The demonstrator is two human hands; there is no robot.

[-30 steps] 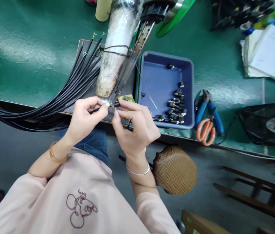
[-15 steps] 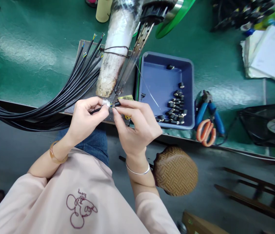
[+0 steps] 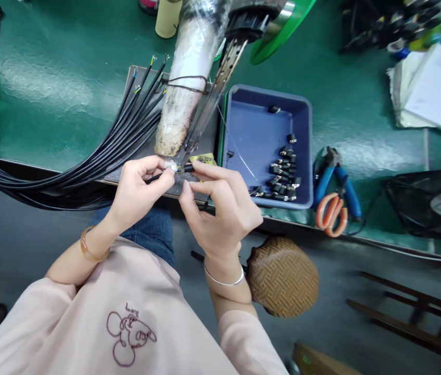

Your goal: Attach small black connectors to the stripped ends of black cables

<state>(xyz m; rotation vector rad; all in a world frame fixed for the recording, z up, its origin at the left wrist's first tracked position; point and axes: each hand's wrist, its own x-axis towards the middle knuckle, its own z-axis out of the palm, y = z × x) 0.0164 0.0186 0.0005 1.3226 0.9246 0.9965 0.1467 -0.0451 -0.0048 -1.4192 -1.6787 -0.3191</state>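
Beneath the tip of a soldering iron (image 3: 192,140), my left hand (image 3: 142,182) pinches a black cable (image 3: 153,178) near its end, where thin coloured wires meet a small black connector (image 3: 188,168). My right hand (image 3: 220,203) is just to the right, its index fingertip beside the connector. The right thumb stands apart, lower down, and nothing shows between thumb and index finger. Whether the index finger touches the connector is too small to tell. A white wrapped tube (image 3: 183,99) hangs left of the iron. A yellow sponge (image 3: 204,158) lies behind my right fingers.
A bundle of black cables (image 3: 87,179) with stripped ends curves in from the left. At right a blue tray (image 3: 252,125) holds several black connectors (image 3: 283,169). Beyond it lie blue pliers (image 3: 323,182), orange-handled scissors (image 3: 332,214) and papers (image 3: 439,94). A stool (image 3: 283,276) stands below the table edge.
The right thumb has come away from the connector and moved slightly down, so the right fingers are wider apart. My left hand keeps its pinch in nearly the same place.
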